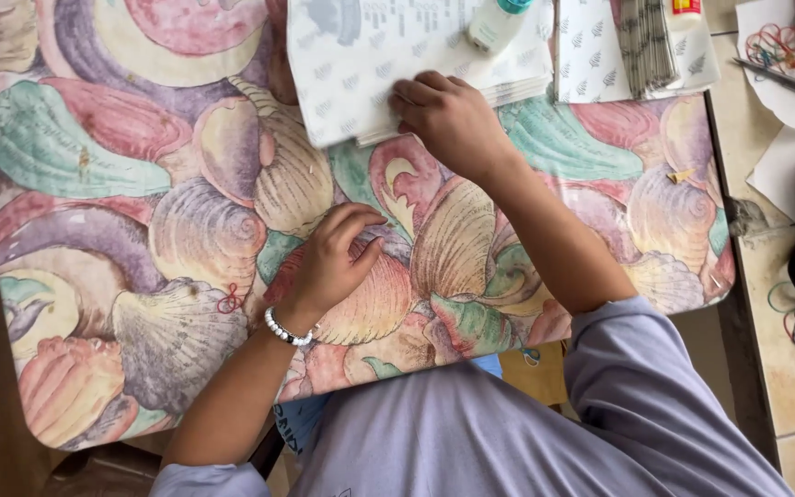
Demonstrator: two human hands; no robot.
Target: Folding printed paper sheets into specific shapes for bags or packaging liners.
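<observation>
1. Surface under a pastel cloth printed with large seashells [140, 230]: fills most of the view, ends in a rounded near edge over the lap and a straight right edge beside tiled floor. Leaves wide open room on the left half and centre.
2. Stack of white patterned paper sheets [351, 74]: lies at the far middle of the surface, lower edge fanned slightly, bottom left corner jutting toward the open cloth. Sits just beside a second, similar white stack [591, 55] to the right.
3. Right hand [448, 115]: rests on the lower edge of the first stack, fingers curled down onto the top sheets. Looks like separating or straightening sheets; cannot tell whether the grip pinches a sheet or only presses.
4. Left hand [338, 262]: sits well apart from the stack, near the body, grip narrow and loosely curled, holding nothing, fingertips touching the cloth.
5. Small white plastic bottle with a teal cap [494, 23]: lies on the first stack, close above the right hand. Calls for care in any sheet lift, since a raised sheet could tip or roll it; favours a slide toward the near, open side.
6. Thin red rubber band [228, 299]: lies loose on the cloth, left of the left wrist.
</observation>
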